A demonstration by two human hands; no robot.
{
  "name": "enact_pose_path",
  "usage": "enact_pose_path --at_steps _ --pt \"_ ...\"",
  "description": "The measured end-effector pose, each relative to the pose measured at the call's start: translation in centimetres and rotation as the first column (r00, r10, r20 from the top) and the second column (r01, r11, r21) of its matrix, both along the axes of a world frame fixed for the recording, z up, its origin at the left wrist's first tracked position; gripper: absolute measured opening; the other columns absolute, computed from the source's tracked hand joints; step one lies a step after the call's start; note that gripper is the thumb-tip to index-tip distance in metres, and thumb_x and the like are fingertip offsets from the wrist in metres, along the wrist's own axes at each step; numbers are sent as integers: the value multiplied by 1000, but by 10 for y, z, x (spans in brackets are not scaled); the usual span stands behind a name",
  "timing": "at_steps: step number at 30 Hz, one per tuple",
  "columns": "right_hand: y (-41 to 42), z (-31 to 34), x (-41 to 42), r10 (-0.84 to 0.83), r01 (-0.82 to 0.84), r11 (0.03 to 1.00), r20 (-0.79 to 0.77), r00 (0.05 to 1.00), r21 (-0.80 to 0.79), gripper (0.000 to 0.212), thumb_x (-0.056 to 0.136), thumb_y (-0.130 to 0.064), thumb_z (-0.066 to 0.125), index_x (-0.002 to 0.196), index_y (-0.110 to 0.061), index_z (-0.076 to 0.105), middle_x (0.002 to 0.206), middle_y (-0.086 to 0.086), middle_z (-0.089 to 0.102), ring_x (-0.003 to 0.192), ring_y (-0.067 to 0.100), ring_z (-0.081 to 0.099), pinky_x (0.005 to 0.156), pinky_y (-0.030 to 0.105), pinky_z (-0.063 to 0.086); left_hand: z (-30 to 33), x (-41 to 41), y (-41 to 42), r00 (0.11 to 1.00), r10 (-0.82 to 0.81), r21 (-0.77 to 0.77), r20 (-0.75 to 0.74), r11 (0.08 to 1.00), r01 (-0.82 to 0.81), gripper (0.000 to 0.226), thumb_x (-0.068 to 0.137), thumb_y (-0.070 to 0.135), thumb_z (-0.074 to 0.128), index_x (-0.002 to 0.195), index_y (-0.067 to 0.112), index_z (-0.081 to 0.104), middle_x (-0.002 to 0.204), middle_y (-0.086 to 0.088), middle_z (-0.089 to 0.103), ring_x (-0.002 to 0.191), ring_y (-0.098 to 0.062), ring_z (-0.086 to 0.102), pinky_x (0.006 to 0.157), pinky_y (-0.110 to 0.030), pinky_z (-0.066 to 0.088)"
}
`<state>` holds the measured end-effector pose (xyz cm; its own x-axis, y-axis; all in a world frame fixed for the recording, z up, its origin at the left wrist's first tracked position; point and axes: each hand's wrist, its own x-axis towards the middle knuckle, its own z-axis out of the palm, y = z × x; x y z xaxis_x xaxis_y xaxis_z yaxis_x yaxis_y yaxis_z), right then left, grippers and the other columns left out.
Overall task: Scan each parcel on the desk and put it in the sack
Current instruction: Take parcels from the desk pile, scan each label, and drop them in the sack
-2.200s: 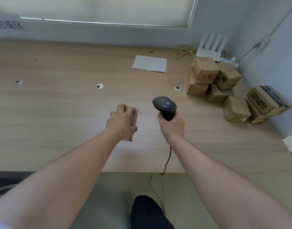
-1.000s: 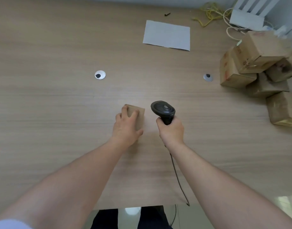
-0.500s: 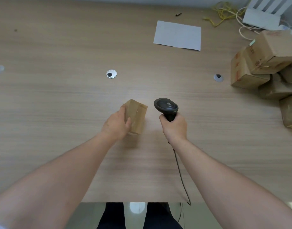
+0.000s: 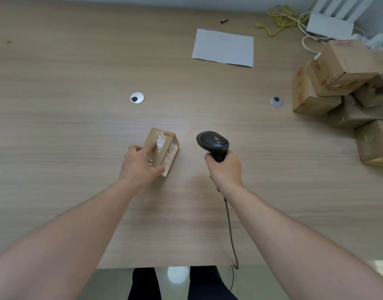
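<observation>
A small brown cardboard parcel (image 4: 164, 148) is tilted up near the middle of the wooden desk (image 4: 78, 126), its printed label facing right. My left hand (image 4: 138, 163) grips it from the left, index finger on top and thumb below. To its right, my right hand (image 4: 225, 169) holds the handle of a black barcode scanner (image 4: 213, 142), whose head points away from me, level with the parcel. The scanner's cable (image 4: 230, 230) trails back over the desk's front edge. No sack is in view.
A pile of several brown parcels (image 4: 342, 92) sits at the right edge. A white sheet of paper (image 4: 224, 47) lies at the back, with a white router (image 4: 333, 20) and yellow cables (image 4: 277, 16) beyond. Two round cable grommets (image 4: 136, 98) (image 4: 276, 101) are set in the desk.
My left hand has turned and tipped the parcel up from lying flat, so its labelled side now shows towards the scanner. The scanner hand has hardly moved.
</observation>
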<state>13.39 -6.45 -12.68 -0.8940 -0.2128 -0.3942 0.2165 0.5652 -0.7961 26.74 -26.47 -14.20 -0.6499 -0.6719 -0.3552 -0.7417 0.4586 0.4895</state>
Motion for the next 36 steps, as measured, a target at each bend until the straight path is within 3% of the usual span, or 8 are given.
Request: enact_pose_path --at_steps 3,6,12,15,18,22,28,36 --pt "4 2 0 1 0 1000 19 1000 -15 20 75 -38 65 70 -22 55 60 -2 59 60 29 62 56 34 45 -3 -1 -7 985 131 189 -108 976 -109 81 74 45 82 149 41 52 131 1 60 117 -17 61 105 -36 50" --pt "8 3 0 32 -32 999 22 999 -17 19 77 -36 65 70 -20 56 61 -2 60 59 26 60 57 33 46 -9 -1 -10 940 272 394 -207 902 -174 68 83 29 84 145 37 58 125 -1 69 110 -12 67 98 -35 54" --pt "13 9 -4 83 -82 996 35 996 -15 17 80 -34 68 76 -19 61 68 1 65 60 25 58 61 37 52 -15 -1 -9 924 304 505 -233 849 -153 65 87 18 82 142 39 56 114 -3 70 102 -11 70 78 -23 51" --pt "16 12 -4 109 -109 994 54 993 -5 17 84 -30 69 76 -17 60 68 1 63 59 24 56 61 35 49 -15 -1 -10 927 307 568 -217 812 -136 71 85 15 81 145 42 53 115 -6 72 96 -20 74 80 -27 52" --pt "17 19 -5 147 -147 989 50 988 5 18 84 -26 69 73 -18 57 64 -1 59 57 22 52 56 30 43 -14 -1 -10 931 289 591 -222 800 -108 77 78 21 85 146 42 54 118 -4 71 99 -17 73 88 -28 54" --pt "14 32 -3 133 -130 991 134 982 -30 16 89 -25 65 79 -14 60 63 2 60 48 21 53 47 28 43 -8 -4 -3 926 297 578 -233 808 -114 75 86 10 82 150 29 45 115 5 64 100 -7 66 78 -22 50" --pt "-2 42 10 93 -57 988 253 963 -147 14 89 -23 65 86 -10 65 64 6 62 52 20 54 53 32 51 -10 -10 10 868 403 620 -290 770 -150 92 88 -3 78 159 25 27 122 3 60 107 -8 67 83 -24 52" --pt "-5 50 7 112 -86 989 224 968 -122 16 88 -26 65 78 -13 62 61 5 60 49 20 53 53 36 49 -10 -17 9 880 386 564 -277 807 -177 59 86 -2 79 128 30 51 116 12 63 103 -10 68 98 -37 54"
